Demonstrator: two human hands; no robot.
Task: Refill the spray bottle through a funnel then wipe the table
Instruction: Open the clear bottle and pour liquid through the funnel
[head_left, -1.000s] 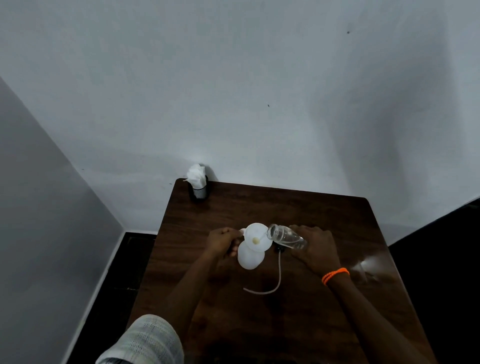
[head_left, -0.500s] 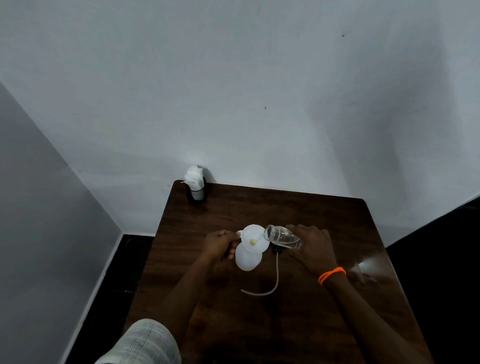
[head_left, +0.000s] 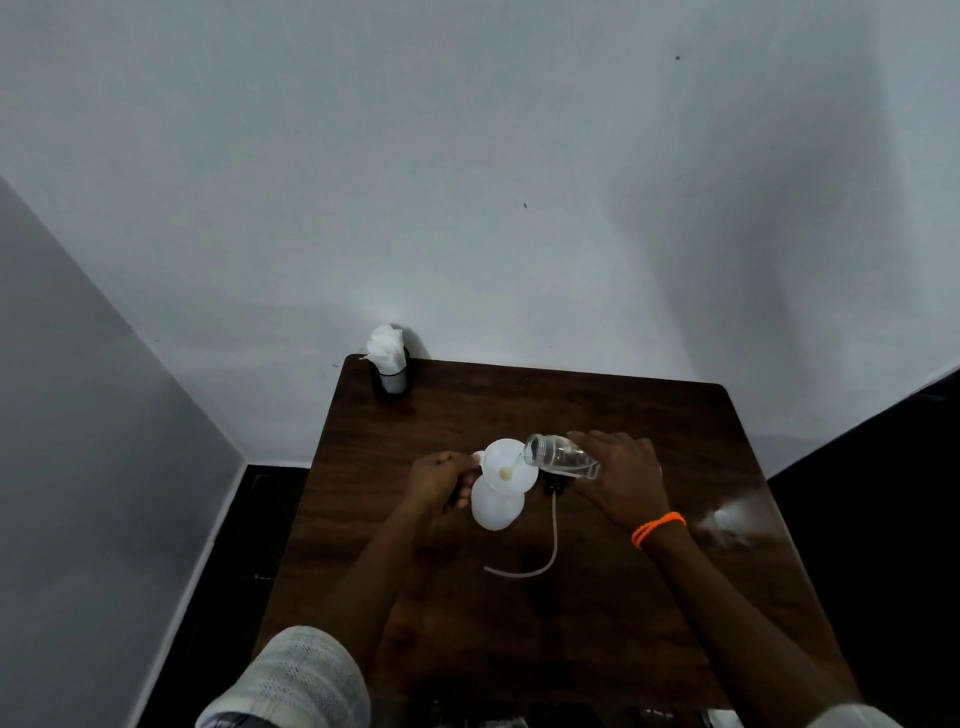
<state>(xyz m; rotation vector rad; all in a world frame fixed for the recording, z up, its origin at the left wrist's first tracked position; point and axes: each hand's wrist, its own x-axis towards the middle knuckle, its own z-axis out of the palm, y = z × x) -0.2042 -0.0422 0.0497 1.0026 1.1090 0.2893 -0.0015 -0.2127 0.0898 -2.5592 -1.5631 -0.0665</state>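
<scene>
Black mesh holder (head_left: 393, 378) at the table's far left corner, against the wall, stuffed with white paper napkins (head_left: 385, 345). Pale grey walls (head_left: 467, 156) meet at left. Dark floor (head_left: 872, 415) on both sides.

White spray bottle (head_left: 496, 506) stood upright mid-table, a white funnel (head_left: 509, 466) seated in its neck. A clear bottle (head_left: 561, 456) lay tilted, mouth over the funnel's rim. Detached tube (head_left: 540, 548) curled just beside.
</scene>
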